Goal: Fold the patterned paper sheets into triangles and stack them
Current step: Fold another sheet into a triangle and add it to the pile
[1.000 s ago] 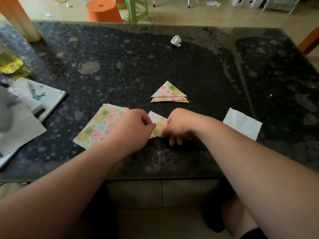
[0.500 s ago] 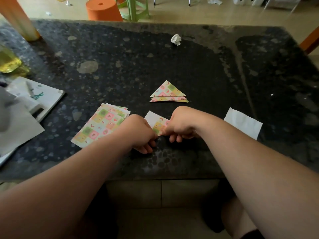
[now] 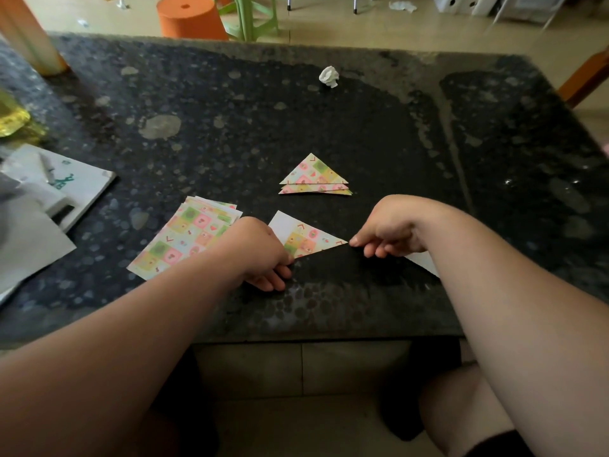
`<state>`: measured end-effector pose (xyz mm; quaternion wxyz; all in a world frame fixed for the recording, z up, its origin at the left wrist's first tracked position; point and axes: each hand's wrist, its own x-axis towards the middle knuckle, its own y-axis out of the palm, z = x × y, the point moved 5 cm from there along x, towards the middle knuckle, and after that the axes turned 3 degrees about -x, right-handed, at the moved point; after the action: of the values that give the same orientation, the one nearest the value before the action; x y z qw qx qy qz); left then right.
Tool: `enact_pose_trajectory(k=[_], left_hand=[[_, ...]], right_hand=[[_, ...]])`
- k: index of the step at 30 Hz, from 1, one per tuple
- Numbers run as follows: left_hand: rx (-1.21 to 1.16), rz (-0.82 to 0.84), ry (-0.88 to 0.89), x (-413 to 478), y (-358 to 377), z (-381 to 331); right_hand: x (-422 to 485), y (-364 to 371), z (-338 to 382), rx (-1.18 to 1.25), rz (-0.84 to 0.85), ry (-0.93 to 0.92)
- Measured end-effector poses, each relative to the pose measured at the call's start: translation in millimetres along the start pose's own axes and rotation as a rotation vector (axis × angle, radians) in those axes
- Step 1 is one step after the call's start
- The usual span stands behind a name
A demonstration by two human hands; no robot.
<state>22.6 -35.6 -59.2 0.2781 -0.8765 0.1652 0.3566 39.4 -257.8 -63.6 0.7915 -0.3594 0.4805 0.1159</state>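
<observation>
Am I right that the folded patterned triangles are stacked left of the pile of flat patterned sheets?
Not quite: the head view shows the stack of folded patterned paper triangles lying right of the pile of flat patterned paper sheets, not left.

The desk [image 3: 329,127] is seen as dark speckled stone, dulled by pale stains. The pile [image 3: 184,239] at 9 o'clock, the triangles [image 3: 314,176] and the white-backed sheet [image 3: 306,237] are matt printed paper. The stool [image 3: 189,16] at 11 o'clock is smooth orange plastic.

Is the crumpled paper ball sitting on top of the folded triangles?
No, the crumpled paper ball lies well behind the folded triangles, apart.
</observation>
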Motion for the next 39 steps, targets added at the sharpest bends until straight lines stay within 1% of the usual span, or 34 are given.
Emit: enact_pose_trajectory(k=[3, 5, 8, 11, 13, 17, 24, 33, 37, 39], left_hand=[[-0.002, -0.002, 0.002, 0.4, 0.0, 0.9], [0.002, -0.002, 0.002, 1.0, -0.3, 1.5], [-0.001, 0.008, -0.008, 2.6, -0.7, 1.8], [-0.006, 0.012, -0.017, 3.9, 0.3, 0.5], [0.001, 0.003, -0.018, 5.2, 0.8, -0.1], [0.036, 0.004, -0.034, 5.3, 2.4, -0.2], [0.068, 0.016, -0.075, 3.5, -8.9, 9.1], [0.067, -0.004, -0.1, -2.5, -26.3, 24.5], [0.065, -0.01, -0.079, -6.4, -28.2, 26.2], [0.097, -0.025, -0.035, -7.0, -29.3, 25.2]], right_hand=[[3.0, -14.5, -12.4, 0.028, -0.053, 0.012], [2.0, -22.4, -17.0, 0.022, -0.099, -0.014], [-7.0, -14.7, -2.7, 0.01, -0.104, -0.168], [-17.9, 18.9, 26.0, -0.04, -0.052, -0.355], [-17.6, 44.4, 39.1, -0.084, -0.003, -0.405], [-10.5, 57.1, 43.1, -0.01, 0.02, -0.352], [-10.1, 56.1, 46.0, 0.004, 0.028, -0.275], [-13.1, 53.6, 47.4, -0.013, 0.03, -0.251], [-13.5, 53.3, 45.7, -0.019, 0.03, -0.239], [-14.7, 53.2, 46.0, -0.032, 0.032, -0.255]])
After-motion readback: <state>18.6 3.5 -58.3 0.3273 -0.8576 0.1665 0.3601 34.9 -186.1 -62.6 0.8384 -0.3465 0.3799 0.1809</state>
